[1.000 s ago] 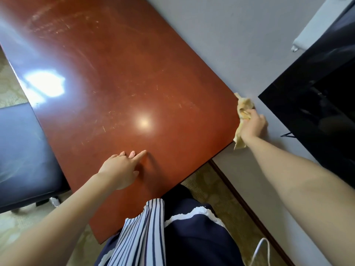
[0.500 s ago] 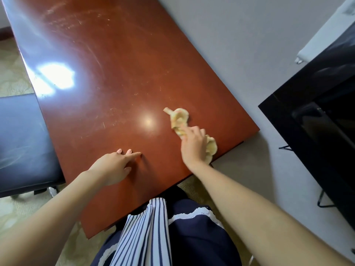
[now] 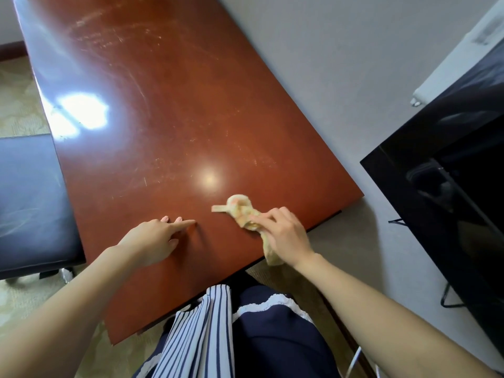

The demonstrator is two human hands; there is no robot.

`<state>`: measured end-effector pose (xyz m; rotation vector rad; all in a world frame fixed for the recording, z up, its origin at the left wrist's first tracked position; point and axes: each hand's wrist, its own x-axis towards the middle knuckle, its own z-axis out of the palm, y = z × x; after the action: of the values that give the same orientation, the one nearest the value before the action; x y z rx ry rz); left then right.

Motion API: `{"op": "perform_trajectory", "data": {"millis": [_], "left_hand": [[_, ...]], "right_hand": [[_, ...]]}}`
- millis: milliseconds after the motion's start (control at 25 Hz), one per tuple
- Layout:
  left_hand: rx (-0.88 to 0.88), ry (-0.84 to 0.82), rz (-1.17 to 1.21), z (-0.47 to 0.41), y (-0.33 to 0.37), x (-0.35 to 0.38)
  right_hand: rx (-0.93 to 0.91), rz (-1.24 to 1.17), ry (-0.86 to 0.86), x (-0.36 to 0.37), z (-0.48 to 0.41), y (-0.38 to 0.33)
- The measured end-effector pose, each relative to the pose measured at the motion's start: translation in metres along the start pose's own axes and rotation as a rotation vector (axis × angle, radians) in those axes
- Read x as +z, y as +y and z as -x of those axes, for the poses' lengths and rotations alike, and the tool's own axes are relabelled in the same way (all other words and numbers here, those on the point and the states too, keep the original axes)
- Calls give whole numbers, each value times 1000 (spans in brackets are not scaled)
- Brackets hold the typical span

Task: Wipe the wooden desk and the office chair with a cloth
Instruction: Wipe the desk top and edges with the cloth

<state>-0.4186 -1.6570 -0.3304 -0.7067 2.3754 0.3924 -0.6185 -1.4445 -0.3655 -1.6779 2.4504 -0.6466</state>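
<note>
We see the desk (image 3: 169, 118), a red-brown glossy top with many fine scratches and two bright spots of reflected light. Its long right edge lies along a grey wall (image 3: 327, 64).

The cloth (image 3: 241, 210), pale yellow and crumpled, lies on the desk near the near right corner. The right hand (image 3: 285, 236) holds it. The fingers are curled over the cloth and press it on the wood, and the bunched end sticks out past the fingertips, toward the left. The other end of the cloth comes out under the wrist and hangs over the near edge of the desk.

The left hand (image 3: 152, 241) holds nothing. Its fingers are stretched forward and the fingertips touch the desk, to the left of the cloth and apart from it.

The chair (image 3: 30, 203), with a black seat, stands just beside the left edge of the desk, on a pale patterned carpet (image 3: 16, 105). A black screen (image 3: 450, 186) stands at the right, near the wall.
</note>
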Motion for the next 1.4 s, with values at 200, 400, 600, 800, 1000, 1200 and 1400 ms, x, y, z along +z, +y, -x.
{"op": "perform_trajectory", "data": {"millis": [200,400,600,800,1000,1200,1400], "left_hand": [[10,41,-87,2,-2,7],[-11,80,-36,5,-4,15],[-44,91,-38,3,-3,12],[-77,71,-38,1,-5,12],[-73,65,-33,1,-4,10],[-64,81,-43,5,-1,9],[-60,76,-17,4,-2,11]], "right_hand": [[474,174,104,-32,-11,70],[921,123,226,-38,-61,103],[1042,-29,212,-30,-120,89],[656,113,9,2,-138,39],[269,-16,-58,42,-112,-35],[9,-141,-91,41,-53,-53],[-6,-47,55,13,-7,-9]]}}
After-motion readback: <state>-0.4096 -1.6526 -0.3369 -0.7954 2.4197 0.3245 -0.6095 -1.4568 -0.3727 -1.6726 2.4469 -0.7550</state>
